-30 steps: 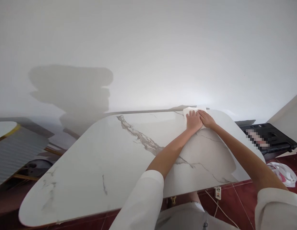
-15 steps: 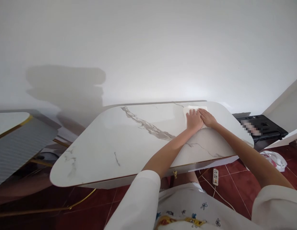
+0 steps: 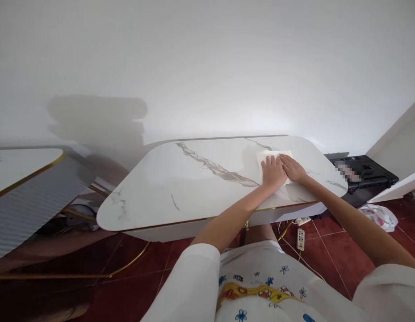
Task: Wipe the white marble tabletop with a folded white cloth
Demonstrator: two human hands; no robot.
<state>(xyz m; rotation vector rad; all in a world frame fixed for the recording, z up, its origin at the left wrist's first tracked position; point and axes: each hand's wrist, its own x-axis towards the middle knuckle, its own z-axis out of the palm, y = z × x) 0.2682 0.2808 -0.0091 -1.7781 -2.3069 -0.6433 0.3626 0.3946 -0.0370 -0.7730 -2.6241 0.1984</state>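
Observation:
A white cloth (image 3: pixel 262 156) lies on the white marble-patterned tabletop (image 3: pixel 150 188), toward its right end. My left hand (image 3: pixel 273 171) presses on the cloth with its fingers apart and slightly bent. Beside it, touching it, my right hand (image 3: pixel 292 169) lies flat with fingers stretched out over the cloth's right part. Both palms hide the middle of the cloth. Brownish-grey veins run across the tabletop to the left of the hands.
A second marble-topped cabinet (image 3: pixel 23 167) with gold edging stands at the left. A black case (image 3: pixel 378 172) sits right of the table. On the red tiled floor are a power strip (image 3: pixel 300 239) with a cable and a white plastic bag (image 3: pixel 379 217). A white wall rises behind.
Both hands and the cloth have slid a little away from the tabletop's back edge, toward me. The view has also shifted slightly, showing more of the left cabinet.

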